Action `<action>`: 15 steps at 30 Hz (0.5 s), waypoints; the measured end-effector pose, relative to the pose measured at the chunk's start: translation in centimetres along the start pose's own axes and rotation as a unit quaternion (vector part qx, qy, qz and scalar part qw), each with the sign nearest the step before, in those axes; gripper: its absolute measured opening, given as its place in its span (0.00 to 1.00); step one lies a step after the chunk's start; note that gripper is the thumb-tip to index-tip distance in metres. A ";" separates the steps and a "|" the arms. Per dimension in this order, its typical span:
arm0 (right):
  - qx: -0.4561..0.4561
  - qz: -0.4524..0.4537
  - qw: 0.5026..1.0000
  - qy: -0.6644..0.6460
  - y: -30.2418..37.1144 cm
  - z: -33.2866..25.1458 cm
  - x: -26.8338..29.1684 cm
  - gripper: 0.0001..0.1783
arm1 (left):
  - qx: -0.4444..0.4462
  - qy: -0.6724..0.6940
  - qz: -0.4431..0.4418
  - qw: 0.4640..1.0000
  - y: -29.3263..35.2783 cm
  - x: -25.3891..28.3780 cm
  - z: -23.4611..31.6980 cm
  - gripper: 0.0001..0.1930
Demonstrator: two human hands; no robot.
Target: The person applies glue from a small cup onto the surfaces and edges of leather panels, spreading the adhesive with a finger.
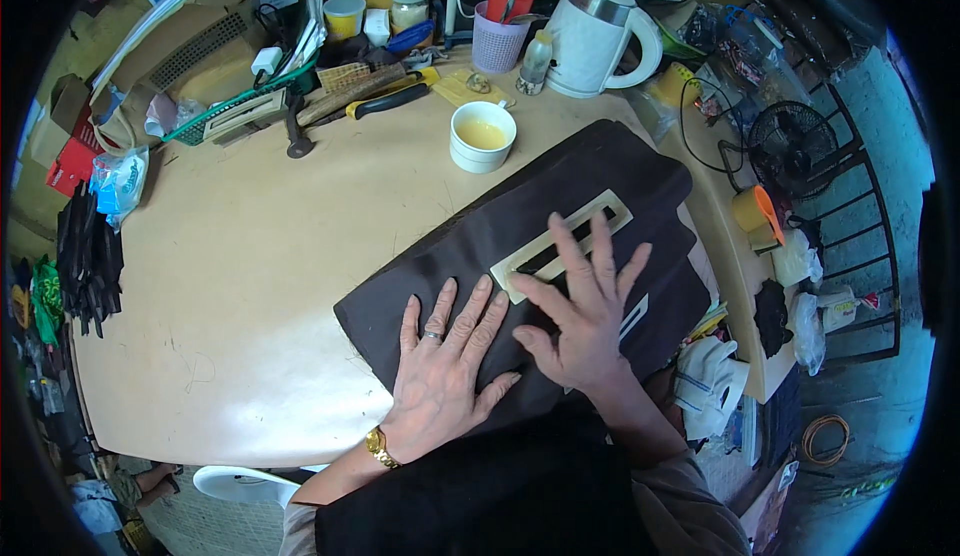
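A stack of dark brown sheets [440, 256], of leather or a similar smooth material, lies at a slant on the table in front of me. On it rests a cream-coloured flat strip frame [622, 206] with a long dark slot. My left hand [445, 371] lies flat on the near left part of the sheets, its fingers spread and the tips near the frame's lower left end. Over the frame's near side is my right hand [580, 316], fingers apart, with the index fingertip at the frame's lower left end. A second pale slotted shape [634, 318] shows partly beside that hand.
A white cup [482, 154] of yellowish stuff stands just beyond the sheets. Behind it are a white kettle [590, 41], a small bottle [535, 61] and a lilac basket cup [497, 41]. A hammer [300, 136] and yellow-black pliers [390, 98] lie at the back left.
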State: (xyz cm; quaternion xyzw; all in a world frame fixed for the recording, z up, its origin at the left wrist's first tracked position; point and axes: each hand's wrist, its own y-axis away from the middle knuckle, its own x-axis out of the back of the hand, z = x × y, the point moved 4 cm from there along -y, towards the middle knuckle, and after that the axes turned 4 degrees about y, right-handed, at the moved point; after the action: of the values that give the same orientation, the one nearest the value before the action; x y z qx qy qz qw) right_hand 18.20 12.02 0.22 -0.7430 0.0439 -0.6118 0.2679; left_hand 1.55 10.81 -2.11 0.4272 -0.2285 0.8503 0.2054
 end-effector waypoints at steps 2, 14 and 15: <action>-0.014 0.008 1.000 0.016 0.2 0.6 0.4 0.27 | 0.000 -0.004 -0.002 1.000 0.0 -0.1 0.0 0.47; 0.040 -0.026 0.995 0.085 -0.5 3.6 0.8 0.28 | 0.003 -0.027 -0.013 1.000 -0.1 -0.1 0.2 0.48; 0.048 -0.037 0.994 0.089 -0.8 4.4 1.0 0.28 | 0.002 -0.026 -0.013 1.000 -0.3 -0.1 0.2 0.48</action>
State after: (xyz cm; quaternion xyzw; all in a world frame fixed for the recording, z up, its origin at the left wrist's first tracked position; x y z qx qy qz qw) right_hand 22.35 13.84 1.02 -0.6728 0.0107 -0.6863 0.2761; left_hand 1.90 10.89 -2.01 0.4525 -0.2264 0.8367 0.2096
